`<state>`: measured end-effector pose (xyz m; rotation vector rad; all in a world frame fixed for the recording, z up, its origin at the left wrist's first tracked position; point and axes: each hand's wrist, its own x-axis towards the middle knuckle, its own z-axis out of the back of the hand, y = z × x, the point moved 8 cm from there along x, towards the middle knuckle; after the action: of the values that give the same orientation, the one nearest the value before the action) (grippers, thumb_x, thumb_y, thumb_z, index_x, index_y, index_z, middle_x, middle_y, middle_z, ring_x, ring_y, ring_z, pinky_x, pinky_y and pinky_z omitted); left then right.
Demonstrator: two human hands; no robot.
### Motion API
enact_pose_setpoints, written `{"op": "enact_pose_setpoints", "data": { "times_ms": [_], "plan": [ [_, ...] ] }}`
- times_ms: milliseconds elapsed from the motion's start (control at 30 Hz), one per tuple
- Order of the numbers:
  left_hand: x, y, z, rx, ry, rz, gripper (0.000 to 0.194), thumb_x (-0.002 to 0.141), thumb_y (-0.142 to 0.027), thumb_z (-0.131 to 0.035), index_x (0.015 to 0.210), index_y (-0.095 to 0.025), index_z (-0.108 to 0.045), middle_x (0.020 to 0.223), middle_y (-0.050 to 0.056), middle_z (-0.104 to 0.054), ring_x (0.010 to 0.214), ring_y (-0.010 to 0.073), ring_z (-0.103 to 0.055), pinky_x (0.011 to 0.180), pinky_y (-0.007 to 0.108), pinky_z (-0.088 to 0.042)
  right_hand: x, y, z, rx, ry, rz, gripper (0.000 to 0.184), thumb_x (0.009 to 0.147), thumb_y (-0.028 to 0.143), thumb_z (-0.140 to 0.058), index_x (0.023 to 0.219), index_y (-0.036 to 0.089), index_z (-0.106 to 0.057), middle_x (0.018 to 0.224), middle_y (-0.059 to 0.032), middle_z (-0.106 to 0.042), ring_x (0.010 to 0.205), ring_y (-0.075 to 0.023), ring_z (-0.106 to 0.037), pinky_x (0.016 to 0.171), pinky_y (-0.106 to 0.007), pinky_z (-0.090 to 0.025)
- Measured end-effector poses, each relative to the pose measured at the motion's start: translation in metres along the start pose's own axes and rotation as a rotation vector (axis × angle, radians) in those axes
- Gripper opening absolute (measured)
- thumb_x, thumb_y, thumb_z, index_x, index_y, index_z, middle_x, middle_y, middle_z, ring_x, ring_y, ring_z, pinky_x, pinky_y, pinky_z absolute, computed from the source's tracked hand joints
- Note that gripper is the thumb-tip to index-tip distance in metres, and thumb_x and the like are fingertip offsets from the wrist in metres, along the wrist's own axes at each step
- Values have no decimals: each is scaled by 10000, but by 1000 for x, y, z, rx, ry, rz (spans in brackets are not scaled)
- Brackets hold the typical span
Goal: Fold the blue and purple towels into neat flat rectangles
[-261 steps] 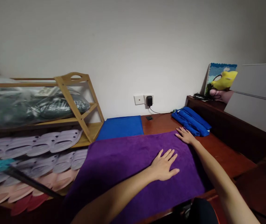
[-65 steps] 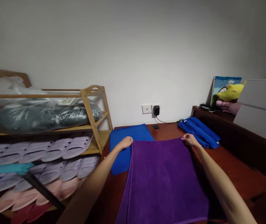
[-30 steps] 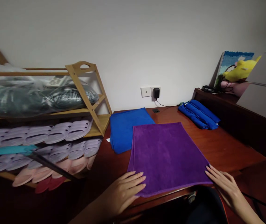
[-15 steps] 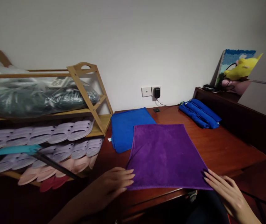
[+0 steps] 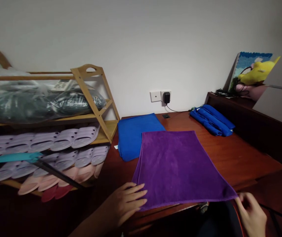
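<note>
Purple cloth – velvety nap, matt, stitched edge. Blue cloth: flat, matt fabric. Bundle: slicker cloth, slight sheen. Desk: smooth reddish wood look, semi-gloss. Rack: smooth wood. Bag: clear plastic, crinkled, glossy. Slippers: smooth, matt – plastic or foam, can't tell. Plug: black plastic.
</note>
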<state>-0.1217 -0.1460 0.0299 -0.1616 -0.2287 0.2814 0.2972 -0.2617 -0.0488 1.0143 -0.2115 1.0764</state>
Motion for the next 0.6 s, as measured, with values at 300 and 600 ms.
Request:
{"op": "enact_pose_setpoints", "data": {
  "times_ms": [300,600],
  "plan": [
    [0,7,4,78,2,3,488,873,-85,-452,1331,-255,-461,1309,-1,-568,1260,173,-466,1035,330,-361,-52,28,-75,1044,509,-779,398,730,558,-634,727,160,-628,652,-40,-613,555,-149,-541,487,-244,-416],
    [15,23,2,-5,-42,-52,413,921,-92,-399,1287,-250,-509,1225,28,-632,1217,178,-514,975,322,-411,-44,3,-61,1218,224,-1072,343,582,297,-818,877,197,-675,766,-9,-669,687,-139,-627,667,-251,-542]
  ]
}}
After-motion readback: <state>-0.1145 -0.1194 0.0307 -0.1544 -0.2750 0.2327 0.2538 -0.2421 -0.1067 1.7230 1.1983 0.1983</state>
